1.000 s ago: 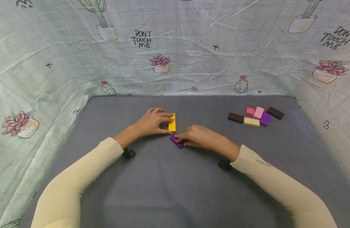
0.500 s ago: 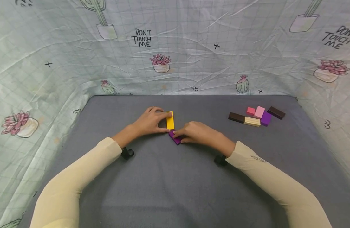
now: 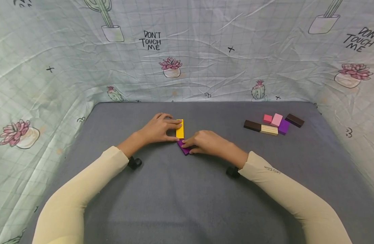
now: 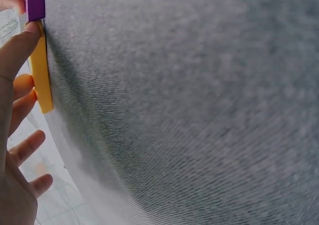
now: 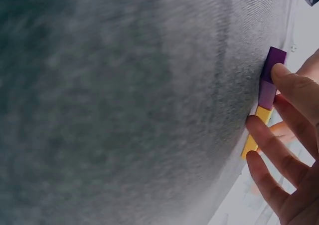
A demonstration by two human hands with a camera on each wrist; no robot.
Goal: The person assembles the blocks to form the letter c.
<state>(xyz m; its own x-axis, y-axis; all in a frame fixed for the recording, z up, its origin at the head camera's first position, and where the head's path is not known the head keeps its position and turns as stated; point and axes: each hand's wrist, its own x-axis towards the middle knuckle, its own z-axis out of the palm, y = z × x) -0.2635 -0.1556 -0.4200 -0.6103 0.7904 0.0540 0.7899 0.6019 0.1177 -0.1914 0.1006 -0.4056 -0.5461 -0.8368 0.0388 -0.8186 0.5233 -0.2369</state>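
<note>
In the head view, a yellow block lies lengthwise on the grey cloth at mid-table. My left hand holds it, thumb at its near end and fingertips over its far part. A purple block lies at the near end of the yellow one, turned at a slant to it. Thumb and index finger of my right hand pinch the purple block. In the left wrist view, the left thumb sits right where the yellow block meets the purple block. The other right fingers spread loosely in the right wrist view.
At the back right lie more blocks: a dark brown block, a light wooden block, a second purple block, a pink block, a red-pink block and another dark brown block. A printed curtain borders the table.
The purple block has moved left and slightly away, up against the yellow block's near end, with the right hand. Yellow block and left hand have shifted slightly left.
</note>
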